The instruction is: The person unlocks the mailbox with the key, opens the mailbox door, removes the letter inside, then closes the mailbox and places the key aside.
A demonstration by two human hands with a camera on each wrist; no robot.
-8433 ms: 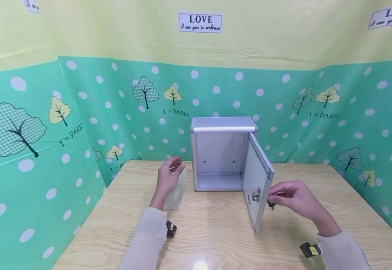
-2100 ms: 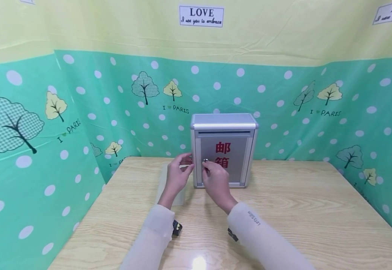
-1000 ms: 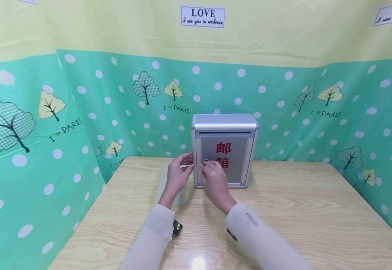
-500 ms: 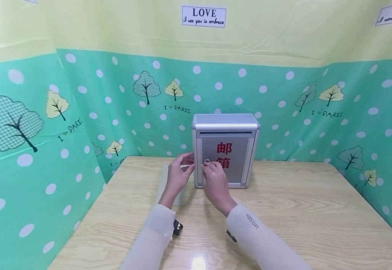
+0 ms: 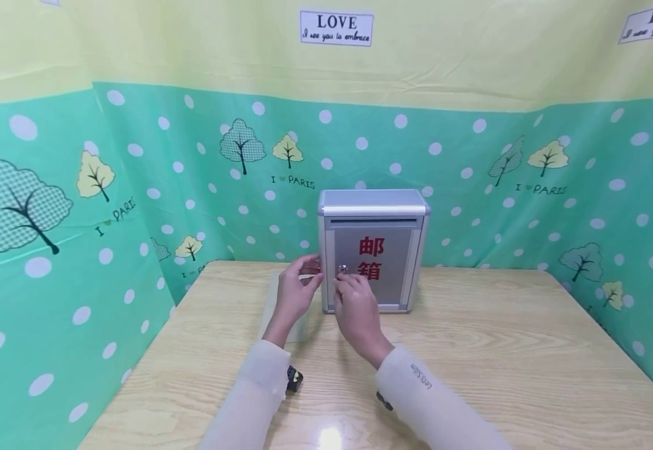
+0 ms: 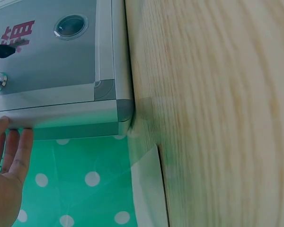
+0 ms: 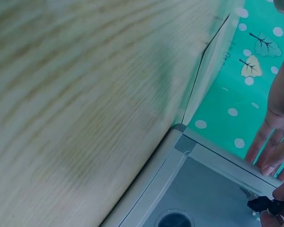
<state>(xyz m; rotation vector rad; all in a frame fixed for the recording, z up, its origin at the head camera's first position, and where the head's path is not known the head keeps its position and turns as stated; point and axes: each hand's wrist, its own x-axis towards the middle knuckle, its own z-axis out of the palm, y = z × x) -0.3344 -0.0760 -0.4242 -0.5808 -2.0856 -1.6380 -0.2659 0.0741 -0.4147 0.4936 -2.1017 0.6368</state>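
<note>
A grey metal mailbox (image 5: 374,250) with red characters and a top slot stands upright on the table, its door closed. My right hand (image 5: 357,312) pinches a black-headed key (image 7: 260,204) at the door's lock (image 5: 342,269); a second black-headed key lies beside it. Whether a blade sits inside the lock is hidden. At the box's left side my left hand (image 5: 294,294) touches the metal frame, its fingers fairly straight and its thumb near the front edge. In the left wrist view a round window (image 6: 71,26) shows low on the door.
A pale flat paper or envelope (image 5: 271,303) lies on the wooden table (image 5: 501,350) left of the mailbox, partly under my left forearm. Behind the table hangs a green and yellow printed curtain (image 5: 461,150). Small black devices (image 5: 294,379) sit at both wrists.
Eight seconds ago the door stood open with my right hand at its edge; now it is closed. Within the last half second my right hand has dropped slightly, uncovering more of the lock.
</note>
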